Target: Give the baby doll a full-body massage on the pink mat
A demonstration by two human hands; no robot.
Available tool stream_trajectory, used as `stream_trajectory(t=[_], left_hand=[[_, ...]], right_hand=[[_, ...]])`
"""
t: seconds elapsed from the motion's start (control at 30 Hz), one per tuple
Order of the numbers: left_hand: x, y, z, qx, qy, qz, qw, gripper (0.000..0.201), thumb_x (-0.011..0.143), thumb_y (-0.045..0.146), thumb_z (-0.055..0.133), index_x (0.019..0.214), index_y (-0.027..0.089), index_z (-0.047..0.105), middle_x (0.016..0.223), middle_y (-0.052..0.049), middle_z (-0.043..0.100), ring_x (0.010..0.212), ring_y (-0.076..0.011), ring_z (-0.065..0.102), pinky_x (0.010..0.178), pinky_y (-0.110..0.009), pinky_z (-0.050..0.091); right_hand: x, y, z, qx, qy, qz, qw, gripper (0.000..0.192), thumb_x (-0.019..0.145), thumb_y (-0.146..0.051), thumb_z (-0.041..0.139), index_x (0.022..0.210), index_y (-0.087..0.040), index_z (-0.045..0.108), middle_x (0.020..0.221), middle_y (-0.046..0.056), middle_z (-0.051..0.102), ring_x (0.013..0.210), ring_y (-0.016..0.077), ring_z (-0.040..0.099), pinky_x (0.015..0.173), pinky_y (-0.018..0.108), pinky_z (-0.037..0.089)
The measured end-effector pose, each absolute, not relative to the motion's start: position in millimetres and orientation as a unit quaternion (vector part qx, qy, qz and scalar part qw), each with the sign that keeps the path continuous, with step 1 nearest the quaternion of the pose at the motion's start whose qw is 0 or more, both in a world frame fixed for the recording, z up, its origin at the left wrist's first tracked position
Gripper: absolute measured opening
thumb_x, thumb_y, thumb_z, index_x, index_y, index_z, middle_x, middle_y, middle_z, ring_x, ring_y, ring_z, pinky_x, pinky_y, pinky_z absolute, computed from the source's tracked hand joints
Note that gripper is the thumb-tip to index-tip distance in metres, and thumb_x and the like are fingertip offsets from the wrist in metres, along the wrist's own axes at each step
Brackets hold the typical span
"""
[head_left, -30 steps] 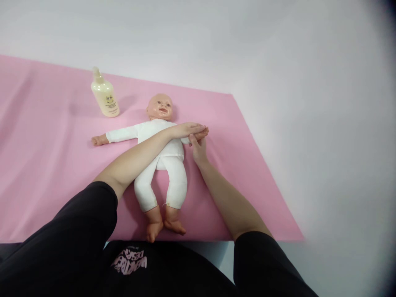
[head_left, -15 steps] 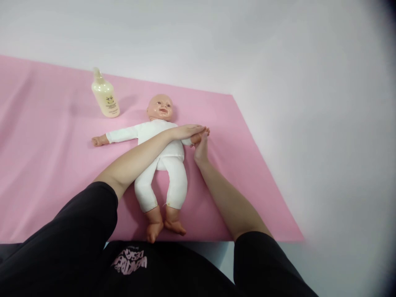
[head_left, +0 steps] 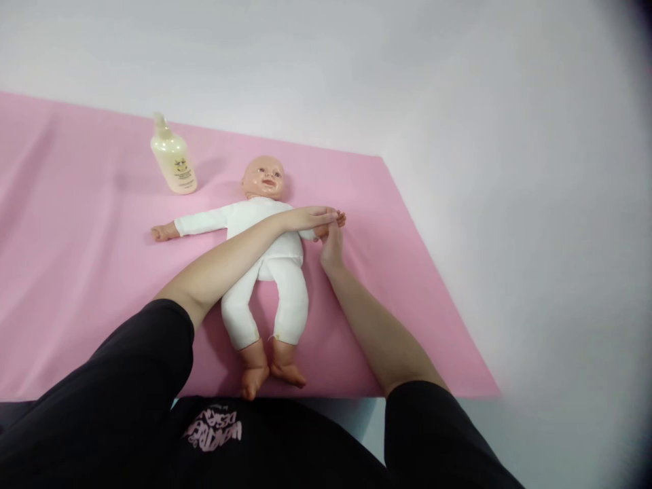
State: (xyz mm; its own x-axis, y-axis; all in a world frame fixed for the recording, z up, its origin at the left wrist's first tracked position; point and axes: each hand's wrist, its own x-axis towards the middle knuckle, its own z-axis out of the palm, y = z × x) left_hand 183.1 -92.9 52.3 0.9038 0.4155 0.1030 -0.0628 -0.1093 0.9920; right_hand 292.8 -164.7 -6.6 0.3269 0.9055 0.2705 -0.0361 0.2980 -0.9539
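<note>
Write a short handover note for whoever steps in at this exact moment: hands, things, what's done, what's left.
Left hand: reaches across the doll's chest, lying flat over its outstretched arm near the doll's hand.
Right hand: touches that same small hand from below; grip unclear.
Doll lies face up on the pink cloth. Lotion bottle stands upright beyond its other arm, untouched.
Done: the arm on this side is in both hands. Left: the other arm and both legs lie free.

Doll point(head_left: 269, 258): glossy smooth plastic head and limbs, body clad in matt white cloth. Pink sheet point(head_left: 76, 285): matt cloth, faintly creased. Bottle point(head_left: 174, 158): glossy translucent plastic. Worktop point(head_left: 509, 204): matt, smooth.
</note>
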Motion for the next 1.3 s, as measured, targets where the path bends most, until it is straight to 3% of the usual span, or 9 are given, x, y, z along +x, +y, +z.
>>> stream_trajectory(t=[0.13,0.3,0.43,0.6,0.87,1.13,1.3], left_hand=[[181.8,-90.0,50.9,0.741,0.115,0.184,0.636,0.040,0.092,0.052,0.077,0.091,0.015,0.061,0.088,-0.005,0.068,0.075,-0.0156,0.067,0.073,-0.029,0.055],[182.4,-89.7,49.1,0.731,0.132,0.181,0.644,0.039,0.105,0.051,0.056,0.098,0.014,0.064,0.082,-0.004,0.068,0.064,-0.0130,0.063,0.067,-0.027,0.052],[181.9,-90.5,47.9,0.723,0.141,0.192,0.649,0.043,0.108,0.054,0.048,0.108,0.015,0.068,0.084,-0.004,0.072,0.066,-0.0147,0.066,0.068,-0.026,0.052],[181.3,-92.8,48.8,0.724,0.146,0.178,0.650,0.041,0.111,0.048,0.041,0.113,0.017,0.068,0.085,-0.004,0.072,0.067,-0.0154,0.068,0.068,-0.026,0.053],[181.6,-91.5,47.3,0.736,0.156,0.173,0.635,0.047,0.110,0.054,0.041,0.104,0.016,0.068,0.079,-0.005,0.070,0.067,-0.0163,0.067,0.071,-0.029,0.054],[182.6,-91.6,48.4,0.738,0.154,0.164,0.636,0.050,0.109,0.055,0.039,0.120,0.016,0.067,0.102,-0.009,0.075,0.082,-0.0180,0.070,0.084,-0.031,0.055],[181.4,-94.3,52.9,0.753,0.146,0.152,0.623,0.047,0.106,0.057,0.044,0.114,0.016,0.066,0.103,-0.009,0.076,0.087,-0.0192,0.070,0.090,-0.033,0.054]], right_hand=[[293.8,-166.3,-6.9,-0.476,-0.485,0.337,0.651,0.053,0.079,-0.073,0.068,0.099,-0.024,0.066,0.079,0.000,0.059,0.069,0.0159,0.058,0.054,0.028,0.046],[293.4,-165.2,-6.4,-0.475,-0.485,0.323,0.660,0.049,0.082,-0.072,0.064,0.079,-0.024,0.058,0.064,-0.003,0.045,0.058,0.0138,0.046,0.051,0.027,0.041],[292.8,-161.0,-6.6,-0.484,-0.459,0.337,0.665,0.064,0.082,-0.085,0.052,0.093,-0.023,0.063,0.080,0.003,0.060,0.066,0.0158,0.055,0.048,0.026,0.042],[294.4,-155.0,-11.8,-0.511,-0.431,0.355,0.654,0.082,0.079,-0.096,0.035,0.109,-0.025,0.063,0.102,0.009,0.067,0.078,0.0200,0.064,0.047,0.026,0.041],[293.0,-155.5,-13.0,-0.474,-0.394,0.386,0.686,0.080,0.077,-0.097,0.041,0.104,-0.026,0.066,0.091,0.004,0.066,0.076,0.0175,0.065,0.047,0.023,0.037],[293.6,-152.7,-13.4,-0.483,-0.359,0.407,0.687,0.055,0.088,-0.075,0.050,0.098,-0.023,0.065,0.087,0.003,0.068,0.081,0.0168,0.066,0.052,0.023,0.042],[294.7,-155.0,-13.4,-0.467,-0.363,0.416,0.690,0.045,0.086,-0.066,0.058,0.095,-0.023,0.067,0.087,0.001,0.068,0.071,0.0148,0.063,0.046,0.023,0.040]])
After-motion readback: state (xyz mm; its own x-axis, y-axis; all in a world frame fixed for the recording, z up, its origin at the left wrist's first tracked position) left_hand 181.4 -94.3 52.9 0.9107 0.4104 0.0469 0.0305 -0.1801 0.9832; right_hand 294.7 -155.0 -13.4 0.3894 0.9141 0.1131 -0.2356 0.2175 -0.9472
